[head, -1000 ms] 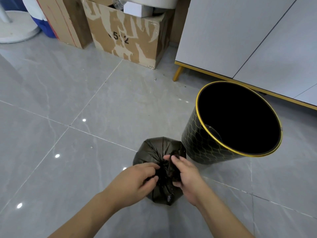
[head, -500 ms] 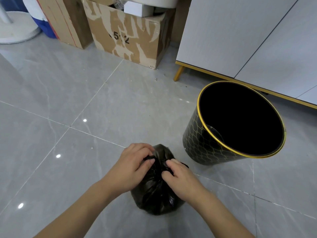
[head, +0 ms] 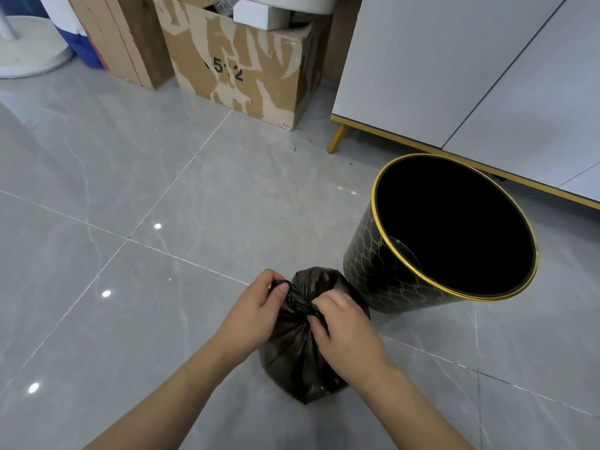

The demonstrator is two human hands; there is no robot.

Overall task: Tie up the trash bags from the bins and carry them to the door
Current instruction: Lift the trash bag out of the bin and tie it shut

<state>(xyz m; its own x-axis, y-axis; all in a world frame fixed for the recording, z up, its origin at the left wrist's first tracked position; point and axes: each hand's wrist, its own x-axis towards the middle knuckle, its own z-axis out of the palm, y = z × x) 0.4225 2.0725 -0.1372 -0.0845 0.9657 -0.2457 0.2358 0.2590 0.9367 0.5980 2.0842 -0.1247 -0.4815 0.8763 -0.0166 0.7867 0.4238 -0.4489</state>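
Both hands have drawn apart: left hand [head: 256,316] and right hand [head: 347,332] each pinch twisted ends of the trash bag [head: 292,358] beside the bin [head: 389,280].

Grey tiled floor [head: 162,164] under black trash bag [head: 292,362], gold-rimmed bin [head: 386,280], worn cardboard box [head: 240,66], perhaps a cabinet leg [head: 336,138].

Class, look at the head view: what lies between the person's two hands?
The head view shows the twisted neck of the black trash bag stretched between the left hand and right hand, each pinching one end. Nothing else lies between them.
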